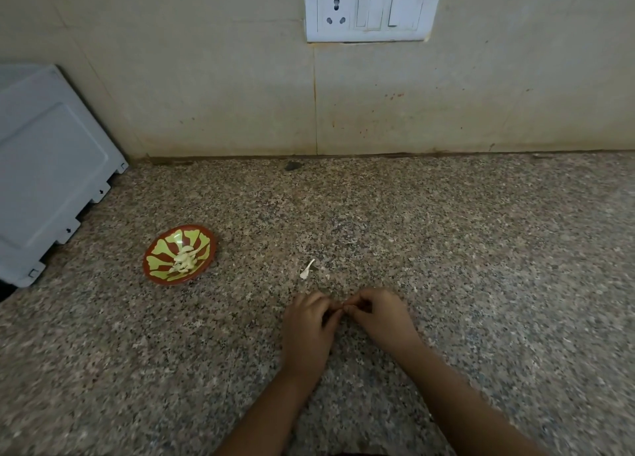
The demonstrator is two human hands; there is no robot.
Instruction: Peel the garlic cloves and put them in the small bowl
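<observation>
Garlic cloves, pale, are sitting in the small red-and-yellow bowl far-left; left hand nearer than right hand, both curling fingertip-to-fingertip, hold unclear.

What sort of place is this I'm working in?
Most likely a home kitchen: a speckled granite countertop meets a tiled wall with a socket-and-switch plate, and a small bowl of peeled garlic cloves sits on it.
</observation>
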